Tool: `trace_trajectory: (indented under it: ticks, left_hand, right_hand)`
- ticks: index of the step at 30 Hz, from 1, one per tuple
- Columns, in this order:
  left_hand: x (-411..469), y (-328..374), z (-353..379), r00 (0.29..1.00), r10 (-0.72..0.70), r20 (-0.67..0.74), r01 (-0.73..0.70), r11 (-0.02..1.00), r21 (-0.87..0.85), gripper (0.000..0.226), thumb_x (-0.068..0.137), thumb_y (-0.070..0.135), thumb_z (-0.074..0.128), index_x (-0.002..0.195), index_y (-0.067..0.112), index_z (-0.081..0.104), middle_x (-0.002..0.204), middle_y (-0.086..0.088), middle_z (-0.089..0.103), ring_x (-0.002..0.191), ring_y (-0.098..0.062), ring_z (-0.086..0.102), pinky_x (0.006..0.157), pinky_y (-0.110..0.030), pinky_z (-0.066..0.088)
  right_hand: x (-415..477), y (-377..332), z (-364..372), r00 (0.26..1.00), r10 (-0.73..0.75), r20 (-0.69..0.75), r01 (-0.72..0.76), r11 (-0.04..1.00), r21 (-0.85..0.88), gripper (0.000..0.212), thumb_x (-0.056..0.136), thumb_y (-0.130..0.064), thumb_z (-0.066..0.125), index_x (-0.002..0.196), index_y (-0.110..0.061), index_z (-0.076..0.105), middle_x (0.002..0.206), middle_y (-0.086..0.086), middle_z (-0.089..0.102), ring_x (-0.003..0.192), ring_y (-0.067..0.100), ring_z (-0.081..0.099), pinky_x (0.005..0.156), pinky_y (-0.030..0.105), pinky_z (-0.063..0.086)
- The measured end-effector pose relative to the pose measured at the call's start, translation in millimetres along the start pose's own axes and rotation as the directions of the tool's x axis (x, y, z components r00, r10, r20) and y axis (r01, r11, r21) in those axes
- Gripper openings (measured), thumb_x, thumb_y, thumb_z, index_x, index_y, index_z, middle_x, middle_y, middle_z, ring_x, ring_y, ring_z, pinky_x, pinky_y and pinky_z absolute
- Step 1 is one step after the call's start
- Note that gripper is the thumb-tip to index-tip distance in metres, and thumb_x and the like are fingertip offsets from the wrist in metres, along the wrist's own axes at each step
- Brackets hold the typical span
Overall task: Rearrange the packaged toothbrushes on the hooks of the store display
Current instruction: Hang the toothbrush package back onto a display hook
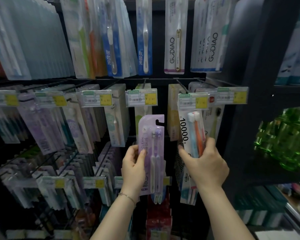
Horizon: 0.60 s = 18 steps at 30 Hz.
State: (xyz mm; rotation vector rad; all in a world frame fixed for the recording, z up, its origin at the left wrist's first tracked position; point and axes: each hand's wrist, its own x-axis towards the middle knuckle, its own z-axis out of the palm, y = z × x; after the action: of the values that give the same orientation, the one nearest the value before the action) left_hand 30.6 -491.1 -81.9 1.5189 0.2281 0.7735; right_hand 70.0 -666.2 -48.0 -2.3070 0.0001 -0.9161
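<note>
Left grip (pixel 133 168) is clamped on a lilac two-brush pack (pixel 151 153), upright before the black hook display (pixel 163 78). Right grip (pixel 204 167) pinches a white "10000" pack (pixel 191 132), its top behind a price tag (pixel 193 100). Green bottles (pixel 284 139) crowd the dark shelf (pixel 267 175) at right.

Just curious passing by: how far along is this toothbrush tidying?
Most packs hang in rows on hooks. The left hand holds a purple pack, off any hook; the right hand grips a white 10000 pack, top hidden behind a price tag. The purple pack still needs hanging.
</note>
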Motion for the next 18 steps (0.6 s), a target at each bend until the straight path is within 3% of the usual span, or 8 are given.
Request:
trace_trajectory:
  ticks: [3, 7, 10, 12, 16, 18]
  left_hand:
    - [-2, 0, -3, 1.0, 0.009, -0.002, -0.009, 0.999, -0.032, 0.012, 0.101, 0.015, 0.056, 0.103, 0.022, 0.066, 0.094, 0.01, 0.073, 0.091, -0.008, 0.069, 0.083, -0.03, 0.056]
    - [-5, -2, -9, 1.0, 0.014, -0.005, -0.014, 0.999, -0.041, 0.014, 0.101, 0.013, 0.055, 0.102, 0.021, 0.066, 0.095, 0.006, 0.073, 0.091, -0.008, 0.069, 0.08, -0.026, 0.054]
    - [-7, -6, -17, 1.0, 0.004, -0.012, -0.004, 0.999, -0.043, 0.014, 0.101, 0.013, 0.055, 0.103, 0.022, 0.066, 0.096, 0.007, 0.073, 0.092, -0.009, 0.069, 0.08, -0.027, 0.056]
    - [-9, -9, -24, 1.0, -0.009, -0.023, 0.008, 0.999, -0.044, 0.014, 0.101, 0.014, 0.055, 0.102, 0.023, 0.066, 0.096, 0.007, 0.073, 0.092, -0.009, 0.069, 0.08, -0.027, 0.056]
    - [-16, -19, -42, 0.999, -0.022, -0.047, 0.02, 0.999, -0.03, 0.012, 0.101, 0.014, 0.055, 0.103, 0.02, 0.066, 0.098, 0.007, 0.073, 0.095, -0.01, 0.069, 0.084, -0.03, 0.056]
    - [-19, -24, -51, 0.998, -0.033, -0.056, 0.032, 0.999, -0.019, 0.012, 0.101, 0.013, 0.056, 0.102, 0.019, 0.066, 0.096, 0.008, 0.073, 0.094, -0.01, 0.069, 0.083, -0.029, 0.056]
  right_hand:
    - [-8, 0, 1, 0.999, -0.009, 0.033, 0.009, 1.0, -0.006, 0.068, 0.069, -0.074, 0.066, 0.098, -0.017, 0.043, 0.076, -0.003, 0.057, 0.064, 0.029, 0.062, 0.055, 0.027, 0.035]
    - [-21, -5, 6, 0.981, 0.014, 0.192, -0.018, 1.0, 0.015, 0.07, 0.068, -0.08, 0.063, 0.096, -0.023, 0.034, 0.083, -0.006, 0.053, 0.069, 0.023, 0.057, 0.056, 0.027, 0.032]
    - [-31, -8, 13, 0.949, 0.021, 0.314, -0.03, 0.999, 0.024, 0.075, 0.066, -0.087, 0.053, 0.1, -0.023, 0.035, 0.088, -0.007, 0.054, 0.069, 0.016, 0.05, 0.053, 0.026, 0.035]
    - [-39, -11, 20, 0.927, 0.028, 0.373, -0.032, 0.999, 0.005, 0.074, 0.07, -0.089, 0.043, 0.101, -0.022, 0.035, 0.088, -0.005, 0.056, 0.068, 0.017, 0.052, 0.047, 0.023, 0.029]
    - [-57, -17, 35, 0.918, -0.01, 0.396, 0.02, 1.0, -0.021, 0.062, 0.083, -0.079, 0.022, 0.1, -0.021, 0.032, 0.092, 0.004, 0.063, 0.078, 0.028, 0.062, 0.055, 0.033, 0.031]
    - [-66, -21, 41, 0.911, -0.02, 0.413, 0.034, 0.999, -0.026, 0.054, 0.09, -0.072, 0.02, 0.099, -0.02, 0.032, 0.096, 0.007, 0.066, 0.084, 0.031, 0.065, 0.058, 0.034, 0.031]
